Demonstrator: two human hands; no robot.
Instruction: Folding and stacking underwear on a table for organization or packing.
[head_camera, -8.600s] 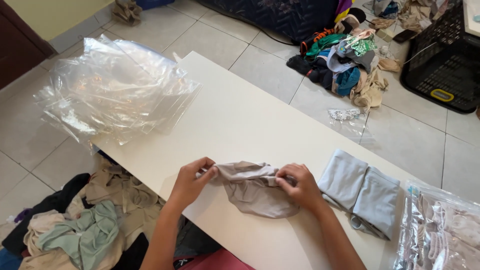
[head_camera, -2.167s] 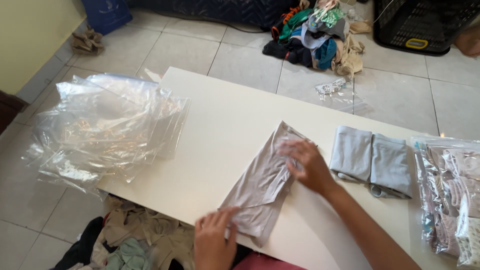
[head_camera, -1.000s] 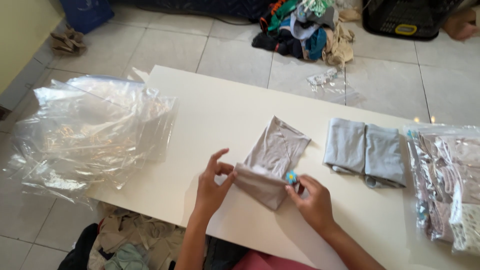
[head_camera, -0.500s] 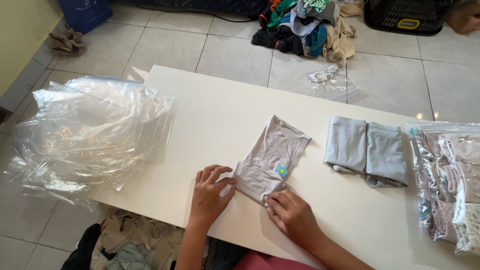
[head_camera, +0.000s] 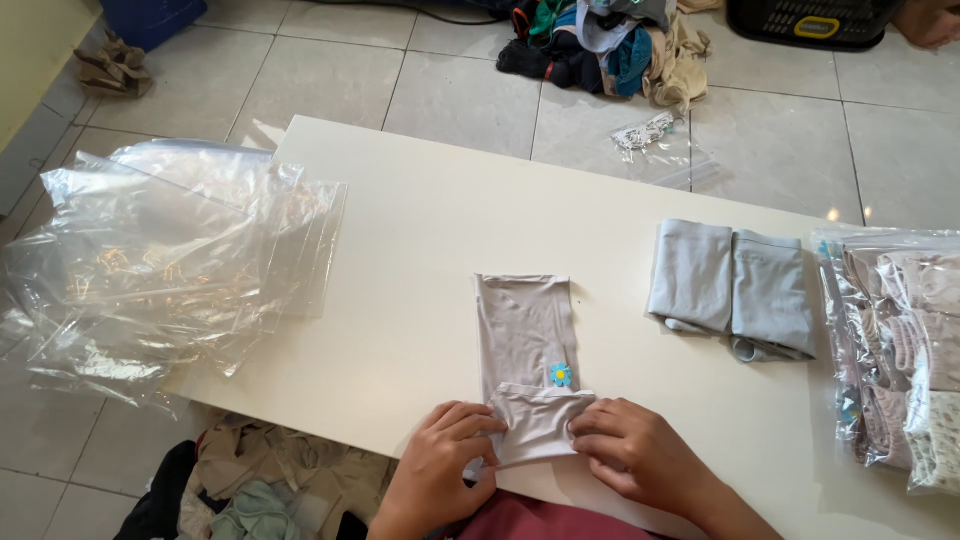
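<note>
A light grey garment (head_camera: 525, 335) with a small blue flower (head_camera: 560, 374) lies folded into a long strip on the white table (head_camera: 420, 210). Its near end is turned up over itself. My left hand (head_camera: 435, 470) presses the left side of that near fold with fingers curled on the cloth. My right hand (head_camera: 640, 455) pinches the fold's right edge. Both hands sit at the table's near edge.
Two folded pale blue-grey garments (head_camera: 730, 288) lie to the right. A clear bag of packed clothes (head_camera: 905, 345) sits at the far right. A heap of empty clear plastic bags (head_camera: 160, 255) covers the left end. Clothes piles lie on the floor near (head_camera: 270, 490) and far (head_camera: 600, 45).
The garment went from a loose bunch to a flat strip; in the last second I turned it straight and folded its near end up, both hands moving close to the near edge.
</note>
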